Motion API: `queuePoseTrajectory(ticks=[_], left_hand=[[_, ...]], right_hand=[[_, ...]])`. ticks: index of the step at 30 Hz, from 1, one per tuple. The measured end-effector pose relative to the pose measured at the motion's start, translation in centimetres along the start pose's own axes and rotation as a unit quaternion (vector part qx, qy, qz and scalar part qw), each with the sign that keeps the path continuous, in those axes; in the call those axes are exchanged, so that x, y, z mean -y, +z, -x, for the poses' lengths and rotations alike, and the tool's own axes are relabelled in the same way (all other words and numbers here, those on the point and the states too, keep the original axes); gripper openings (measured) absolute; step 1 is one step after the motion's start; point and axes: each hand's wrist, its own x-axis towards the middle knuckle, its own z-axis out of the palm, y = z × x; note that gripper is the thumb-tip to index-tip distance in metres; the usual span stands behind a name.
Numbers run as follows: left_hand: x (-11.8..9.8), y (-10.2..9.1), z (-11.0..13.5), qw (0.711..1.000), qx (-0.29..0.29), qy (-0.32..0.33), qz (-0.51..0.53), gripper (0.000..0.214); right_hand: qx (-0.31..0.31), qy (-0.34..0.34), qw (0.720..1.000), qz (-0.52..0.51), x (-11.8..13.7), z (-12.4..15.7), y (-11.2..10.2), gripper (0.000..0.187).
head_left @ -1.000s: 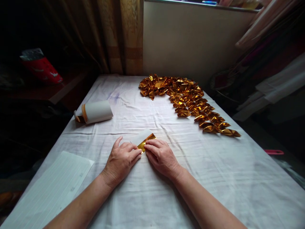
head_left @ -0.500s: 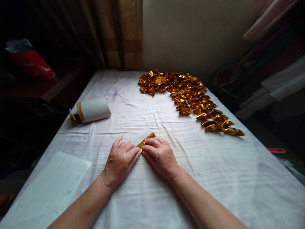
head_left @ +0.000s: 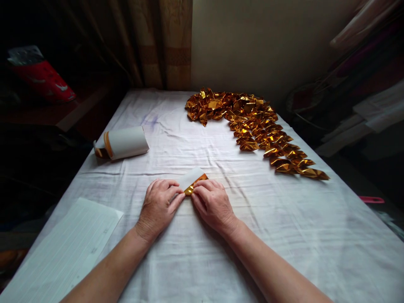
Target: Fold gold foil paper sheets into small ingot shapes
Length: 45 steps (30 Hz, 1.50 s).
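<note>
A small sheet of gold foil paper, white on its back, lies on the white cloth near the table's front middle. My left hand presses on its left part with fingers bent and close together. My right hand pinches its right part, fingertips meeting those of the left hand. Most of the sheet is hidden under my fingers; a gold edge and a white flap show beyond them.
A long heap of several folded gold foil pieces curves along the far right of the table. A rolled stack of white-backed foil lies at the left edge. A lined white sheet rests at the front left. Curtains and a wall stand behind.
My left thumb has drawn in beside the other fingers, and both hands have closed tighter on the foil sheet. The camera has tipped slightly.
</note>
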Motion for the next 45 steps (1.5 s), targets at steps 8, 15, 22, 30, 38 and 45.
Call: queuePoseTrajectory(ticks=[8,15,22,30,38,45], left_hand=[[-0.3,0.2,-0.2,1.000,0.006,-0.026,0.010,0.013],[-0.4,0.4,-0.3,0.999,0.010,-0.041,-0.001,0.011],[-0.5,0.7,-0.5,0.998,0.014,-0.067,-0.009,0.011],[-0.9,0.6,-0.8,0.995,0.030,-0.086,-0.031,0.010],[-0.8,0.6,-0.9,0.993,0.047,-0.100,-0.035,0.009],[-0.6,0.6,-0.9,0.993,0.053,-0.102,-0.024,0.010]], right_hand=[[0.012,0.048,0.999,0.018,0.6,-0.7,0.2,0.012],[0.015,0.077,0.997,0.026,0.7,-0.9,0.5,0.013],[0.007,0.084,0.996,0.023,0.5,-0.8,0.8,0.010],[0.009,0.090,0.996,0.020,0.7,-0.8,0.9,0.005],[0.015,0.115,0.993,0.009,1.2,-1.1,0.9,0.006],[0.022,0.110,0.994,-0.008,0.8,-1.1,0.9,0.006]])
